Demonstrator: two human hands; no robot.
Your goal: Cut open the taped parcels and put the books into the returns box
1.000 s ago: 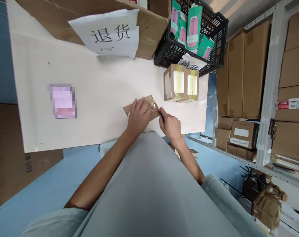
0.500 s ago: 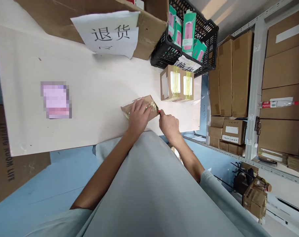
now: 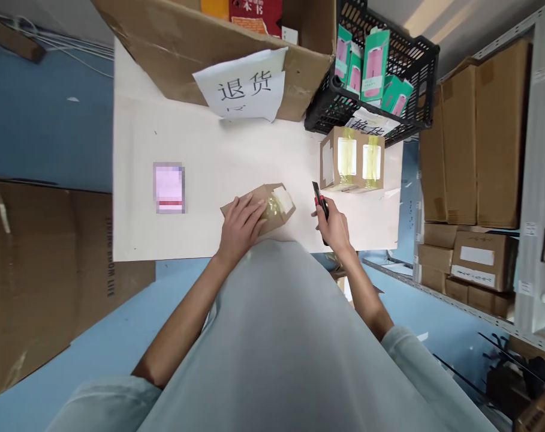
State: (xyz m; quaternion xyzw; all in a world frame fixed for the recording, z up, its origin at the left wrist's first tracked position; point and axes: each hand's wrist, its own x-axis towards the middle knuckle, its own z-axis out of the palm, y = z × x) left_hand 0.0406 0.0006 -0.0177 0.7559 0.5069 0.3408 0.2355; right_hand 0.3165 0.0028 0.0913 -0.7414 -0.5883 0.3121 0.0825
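Note:
A small taped cardboard box (image 3: 277,207) with a white label at its right end lies near the table's front edge. My left hand (image 3: 241,223) grips it from above, fingers over its left part. To the right of the box, my right hand (image 3: 334,228) is closed around a box cutter (image 3: 321,203) with black and red parts. The cutter's dark blade points away from me, apart from the box. Two taped, labelled cardboard boxes (image 3: 352,159) stand side by side just beyond the right hand.
At the back of the white table (image 3: 209,156) are a large open carton (image 3: 173,66) with a paper sign and a black crate (image 3: 321,114) of green-and-pink boxes. A blurred pinkish item (image 3: 169,189) lies at left. Shelves of cartons (image 3: 499,132) stand at right.
My right hand with the box cutter has moved away from the small box, to the right. The box has turned, showing its labelled end. The camera view has shifted left.

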